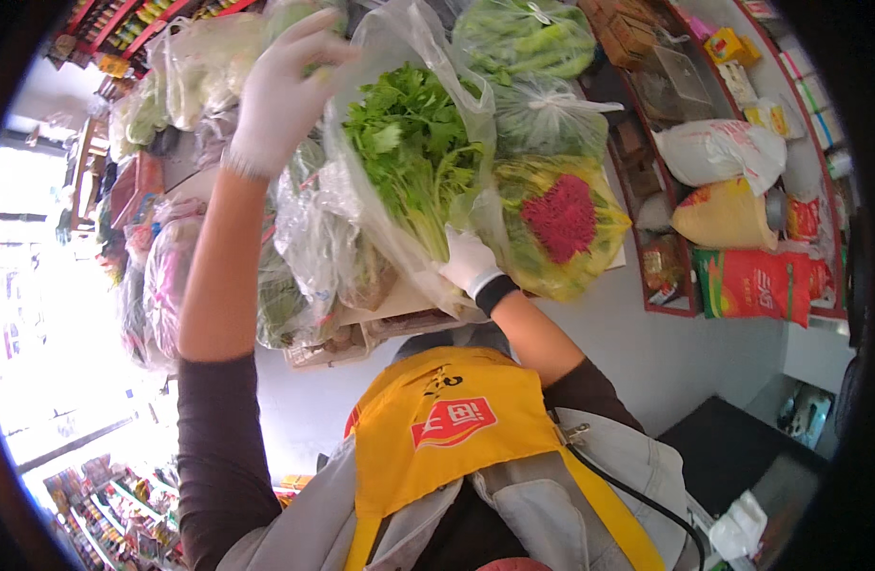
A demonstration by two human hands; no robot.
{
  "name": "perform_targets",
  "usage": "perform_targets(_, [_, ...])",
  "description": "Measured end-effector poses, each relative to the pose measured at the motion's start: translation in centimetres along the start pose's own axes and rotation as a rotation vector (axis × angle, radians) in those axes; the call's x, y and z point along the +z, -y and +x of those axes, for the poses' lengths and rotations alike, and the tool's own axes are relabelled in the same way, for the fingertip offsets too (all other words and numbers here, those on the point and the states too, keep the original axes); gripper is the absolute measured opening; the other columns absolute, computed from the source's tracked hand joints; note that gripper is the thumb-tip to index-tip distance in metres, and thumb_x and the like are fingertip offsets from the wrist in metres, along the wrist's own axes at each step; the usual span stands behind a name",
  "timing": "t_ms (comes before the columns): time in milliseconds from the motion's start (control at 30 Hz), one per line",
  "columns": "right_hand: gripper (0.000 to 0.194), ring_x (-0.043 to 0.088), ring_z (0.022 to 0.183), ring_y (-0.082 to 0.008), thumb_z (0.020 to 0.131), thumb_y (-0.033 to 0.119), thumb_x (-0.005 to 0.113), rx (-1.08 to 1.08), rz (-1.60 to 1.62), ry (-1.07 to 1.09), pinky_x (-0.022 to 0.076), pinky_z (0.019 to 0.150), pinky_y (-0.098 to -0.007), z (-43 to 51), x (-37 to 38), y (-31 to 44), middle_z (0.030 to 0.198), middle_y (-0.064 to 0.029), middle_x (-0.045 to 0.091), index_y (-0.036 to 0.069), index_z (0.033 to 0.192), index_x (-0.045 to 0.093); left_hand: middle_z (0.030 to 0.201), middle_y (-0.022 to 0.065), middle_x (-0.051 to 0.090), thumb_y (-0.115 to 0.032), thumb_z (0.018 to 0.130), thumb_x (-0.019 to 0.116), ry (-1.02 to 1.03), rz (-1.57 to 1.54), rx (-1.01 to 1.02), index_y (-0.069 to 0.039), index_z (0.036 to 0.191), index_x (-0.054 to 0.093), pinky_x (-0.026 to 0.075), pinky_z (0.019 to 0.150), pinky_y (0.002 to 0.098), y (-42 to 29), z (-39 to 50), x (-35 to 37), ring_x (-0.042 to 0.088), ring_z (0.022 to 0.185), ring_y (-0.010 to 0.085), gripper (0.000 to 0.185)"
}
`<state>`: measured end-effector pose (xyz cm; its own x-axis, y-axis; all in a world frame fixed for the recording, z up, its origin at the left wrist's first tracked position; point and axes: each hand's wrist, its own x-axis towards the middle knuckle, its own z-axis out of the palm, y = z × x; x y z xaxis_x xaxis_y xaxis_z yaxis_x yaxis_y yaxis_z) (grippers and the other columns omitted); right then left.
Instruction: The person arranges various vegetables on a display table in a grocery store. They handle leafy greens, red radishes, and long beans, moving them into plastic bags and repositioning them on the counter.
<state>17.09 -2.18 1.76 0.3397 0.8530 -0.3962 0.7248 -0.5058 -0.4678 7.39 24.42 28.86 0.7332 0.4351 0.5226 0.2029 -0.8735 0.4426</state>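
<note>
Leafy green celery (419, 143) lies with its leaves away from me in a clear plastic bag (380, 43), whose side is spread around it. My right hand (469, 263), in a white glove, has its fingers closed about the celery's stalks at the near end of the bag. Raised to the left of the bag's far end is my left hand (287, 93), also in a white glove, its fingers apart and somewhat blurred. Beside the celery on the right rests a bag of yellow-green leaves with a dark red flower-like piece (562, 218).
Bagged leafy greens (526, 39) lie at the far right of the display, and more bagged vegetables (323, 235) crowd the left. Red-edged shelves (673, 157) with sacks and packets stand on the right. Trays (337, 350) sit under the near edge.
</note>
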Motion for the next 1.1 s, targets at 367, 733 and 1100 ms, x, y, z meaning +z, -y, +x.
perform_targets(367, [0.090, 0.060, 0.117, -0.0404, 0.085, 0.026, 0.081, 0.036, 0.224, -0.800, 0.0468, 0.104, -0.0466, -5.6, -3.7, -9.6, 0.130, -0.0224, 0.062, 0.003, 0.156, 0.031, 0.111, 0.0111, 0.070, -0.007, 0.095, 0.063, -0.139, -0.499, -1.072, -0.001, 0.115, 0.069, 0.049, 0.100, 0.0340, -0.8, -38.7, 21.4, 0.064, 0.107, 0.0206, 0.021])
perform_targets(733, [0.039, 0.054, 0.075, -0.0083, 0.101, 0.010, 0.053, 0.124, 1.385, 0.061, 0.0435, 0.062, -0.0256, -4.7, -3.8, -10.0, 0.094, -0.0022, 0.065, 0.003, 0.138, 0.064, 0.121, 0.0145, 0.067, -0.027, 0.098, 0.060, 0.791, 0.846, -0.470, -0.002, 0.125, 0.067, 0.042, 0.108, 0.0458, 1.6, -35.8, 36.0, 0.061, 0.118, 0.0317, 0.038])
perform_targets(1100, [0.042, 0.032, 0.050, -0.0056, 0.104, 0.004, 0.044, 0.260, 1.758, 0.477, 0.0242, 0.045, -0.0231, -7.9, -4.0, -11.7, 0.070, 0.0058, 0.043, 0.005, 0.144, 0.057, 0.122, 0.0145, 0.065, -0.032, 0.097, 0.058, 1.145, 0.884, -0.104, -0.001, 0.125, 0.067, 0.035, 0.113, 0.0563, -3.9, -26.6, 28.9, 0.058, 0.123, 0.0353, 0.043])
